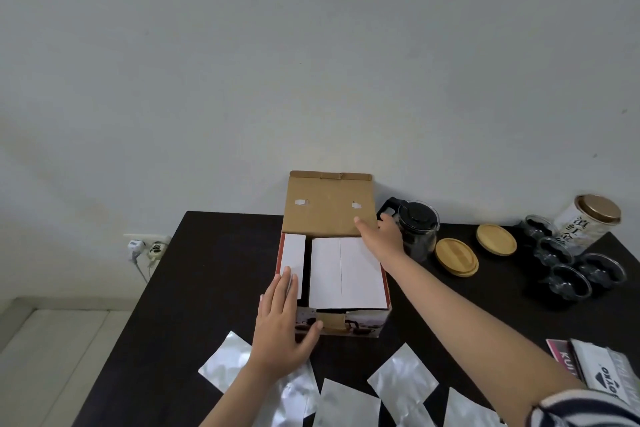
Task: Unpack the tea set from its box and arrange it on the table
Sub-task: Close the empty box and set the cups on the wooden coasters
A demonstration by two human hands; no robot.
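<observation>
While we steady it from two sides, the red printed cardboard tea-set box (341, 324) stands at the middle of the dark bench (214, 274), its brown lid flap (325, 206) raised upright at the far end and its long axis running away from us toward the wall.

Contents, as visible: two white card inserts (341, 270) cover the interior; whatever lies beneath them is hidden.

Our left hand (282, 326) rests flat on the near left corner of the box, fingers straight and spread, thumb laid across the printed front face; it grips nothing. Our right hand (382, 234) reaches along the right side to the far right corner, fingers extended against the base of the lid flap; whether it pinches anything we cannot tell for sure, though it looks relaxed. The hands are well apart, at diagonal corners, with the left nearer to us and the right nearer to the flap.

Already out, to the right of the box: a clear glass teapot with black lid and handle (414, 227) just beside our right hand; two round bamboo lids (455, 256); a cluster of small dark glass cups (568, 270); a clear canister with a bronze lid (588, 222).

Along the near edge: several silver foil pouches (401, 381) and printed packets (602, 371).

We judge unpacking well along; lifting the white inserts would come next.
</observation>
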